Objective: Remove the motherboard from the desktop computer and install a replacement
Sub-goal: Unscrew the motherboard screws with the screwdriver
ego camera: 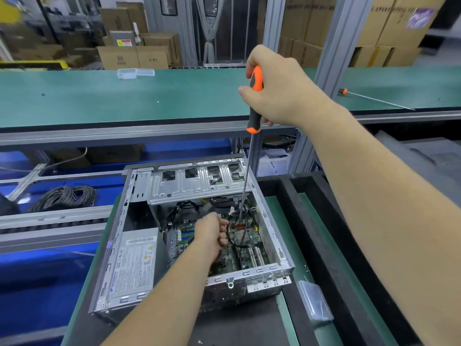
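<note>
Right hand point(277, 88) grips the long screwdriver point(254, 101); left hand point(212, 232) pinches cables aside. A slipped tip could easily gouge the motherboard point(245, 236).

Bare metal case point(174, 188) (dull), matt green mat point(99, 96).

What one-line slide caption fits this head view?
Right hand drives a long screwdriver into the open computer case while left hand holds cables aside.

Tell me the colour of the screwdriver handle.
Orange and black; the screwdriver handle shows best in the head view, gripped by the right hand.
</note>
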